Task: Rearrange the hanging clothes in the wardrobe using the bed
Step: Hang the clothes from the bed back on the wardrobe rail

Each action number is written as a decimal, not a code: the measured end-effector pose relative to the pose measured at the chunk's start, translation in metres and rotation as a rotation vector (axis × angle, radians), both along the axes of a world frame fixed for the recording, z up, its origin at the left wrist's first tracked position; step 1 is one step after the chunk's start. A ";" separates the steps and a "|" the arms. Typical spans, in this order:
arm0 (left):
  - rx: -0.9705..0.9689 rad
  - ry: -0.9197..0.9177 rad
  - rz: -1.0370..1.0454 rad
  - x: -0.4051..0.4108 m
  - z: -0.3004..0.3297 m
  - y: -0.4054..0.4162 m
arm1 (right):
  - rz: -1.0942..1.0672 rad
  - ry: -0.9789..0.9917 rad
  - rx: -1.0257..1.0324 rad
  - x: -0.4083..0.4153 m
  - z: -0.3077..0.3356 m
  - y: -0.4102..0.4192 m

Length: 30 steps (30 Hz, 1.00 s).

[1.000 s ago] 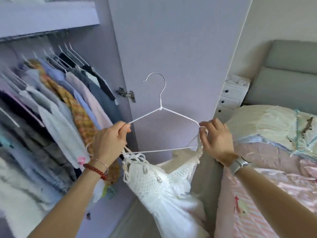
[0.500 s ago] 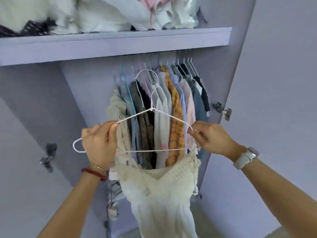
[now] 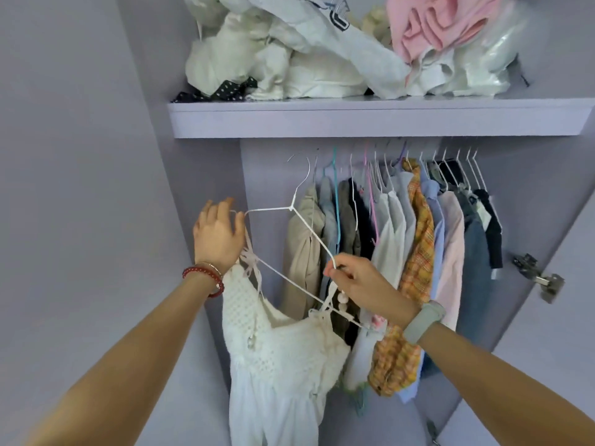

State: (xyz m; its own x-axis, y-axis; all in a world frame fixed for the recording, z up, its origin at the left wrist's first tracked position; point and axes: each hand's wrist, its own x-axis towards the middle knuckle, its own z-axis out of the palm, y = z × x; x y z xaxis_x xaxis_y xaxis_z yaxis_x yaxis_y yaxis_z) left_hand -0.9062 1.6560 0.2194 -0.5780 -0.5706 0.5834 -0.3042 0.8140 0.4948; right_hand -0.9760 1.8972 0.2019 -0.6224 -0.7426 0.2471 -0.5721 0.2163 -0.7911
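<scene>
Fingers: your left hand (image 3: 217, 235) curls loosely over one end of the thin white wire hanger (image 3: 309, 235), fingertips partly spread; your right hand (image 3: 365, 284) pinches the other arm of the wire between thumb and forefinger.
Wardrobe: the lilac wardrobe interior (image 3: 267, 175) leaves you open room on the left of the rail, between the side wall and the first hung piece.
Shelf: the lilac shelf edge (image 3: 380, 119) runs just above the hooks, with a heap of white and pink folded clothes (image 3: 338, 49) on top.
Hanging row: the row of shirts on wire hangers (image 3: 402, 249) fills the rail's middle and right, packed close.
Dress: your white crochet strappy dress (image 3: 283, 358) hangs from the tilted hanger, its hook near the rail.
Writing: a dark mark on one shelf garment is unreadable.
</scene>
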 end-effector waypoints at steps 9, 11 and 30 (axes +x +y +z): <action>-0.208 0.121 -0.020 -0.033 0.058 -0.034 | -0.290 -0.063 -0.084 -0.042 -0.002 -0.119; -0.302 0.096 -0.001 -0.044 0.069 -0.047 | -0.344 -0.034 -0.106 -0.057 0.001 -0.143; -0.455 0.133 0.048 -0.105 0.051 -0.100 | -0.673 0.017 0.101 -0.143 -0.029 -0.206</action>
State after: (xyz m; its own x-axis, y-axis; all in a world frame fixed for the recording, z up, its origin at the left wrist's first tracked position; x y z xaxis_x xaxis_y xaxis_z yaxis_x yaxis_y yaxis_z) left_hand -1.0109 1.5559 0.2708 -0.4601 -0.2644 0.8476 -0.3052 0.9436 0.1287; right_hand -1.1195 1.6914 0.1726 -0.9536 -0.2152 0.2106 -0.2993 0.6013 -0.7408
